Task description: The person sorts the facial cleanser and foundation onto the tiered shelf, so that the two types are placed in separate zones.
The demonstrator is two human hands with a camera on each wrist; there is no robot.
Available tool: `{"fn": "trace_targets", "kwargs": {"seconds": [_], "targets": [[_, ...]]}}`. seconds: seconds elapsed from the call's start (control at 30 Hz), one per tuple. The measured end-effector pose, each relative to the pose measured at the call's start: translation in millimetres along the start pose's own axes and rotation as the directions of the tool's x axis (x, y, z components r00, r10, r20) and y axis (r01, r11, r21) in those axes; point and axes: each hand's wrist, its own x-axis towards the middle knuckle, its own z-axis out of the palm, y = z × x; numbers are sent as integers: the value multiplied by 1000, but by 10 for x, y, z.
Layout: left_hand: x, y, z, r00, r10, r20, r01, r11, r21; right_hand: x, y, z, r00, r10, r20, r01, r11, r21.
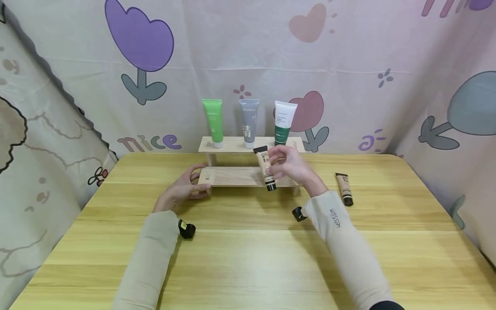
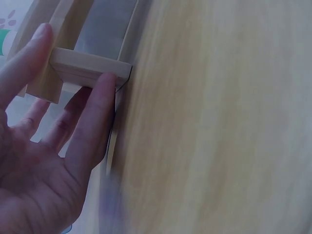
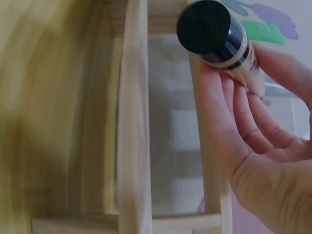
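In the head view my right hand [image 1: 288,163] pinches a small beige tube [image 1: 264,165] with black ends, tilted in front of a two-tier wooden display rack [image 1: 232,176]. Its black cap [image 3: 204,27] points toward the camera in the right wrist view, with fingers and thumb on either side. My left hand [image 1: 186,185] holds the left end of the rack's lower tier; in the left wrist view its fingers [image 2: 92,126] touch the wooden end. Along the upper tier stand a green tube [image 1: 214,122], a grey tube [image 1: 249,122] and a white-and-green tube [image 1: 284,120].
A second beige tube [image 1: 344,189] lies on the wooden table [image 1: 248,258], right of the rack. Behind the table hangs a patterned curtain [image 1: 217,43].
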Motion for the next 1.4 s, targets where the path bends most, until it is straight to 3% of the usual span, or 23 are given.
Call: {"fn": "trace_targets", "kwargs": {"seconds": [0.23, 0.33, 0.53, 0.7, 1.03, 1.23, 1.4], "targets": [[-17, 3, -17, 1000, -3, -9, 3, 1000, 10, 82, 24, 233, 996, -68, -66, 73, 995, 66], [-15, 2, -2, 1000, -2, -8, 2, 1000, 6, 125, 35, 319, 989, -125, -81, 130, 990, 51], [-15, 8, 16, 1000, 1, -22, -1, 1000, -5, 223, 25, 539, 952, -283, -112, 284, 959, -12], [-9, 18, 18, 1000, -1, -18, 0, 1000, -9, 292, 23, 727, 936, -330, -122, 325, 944, -61], [15, 12, 19, 1000, 0, -15, 0, 1000, -12, 410, 86, 1081, 833, -516, -200, 476, 852, -219], [18, 7, 11, 1000, -3, -18, 3, 1000, -22, 453, 158, 1217, 817, -538, -207, 474, 831, -292], [8, -6, 6, 1000, -10, -27, 9, 1000, -26, 465, 178, 1271, 797, -584, -156, 499, 781, -377]]}}
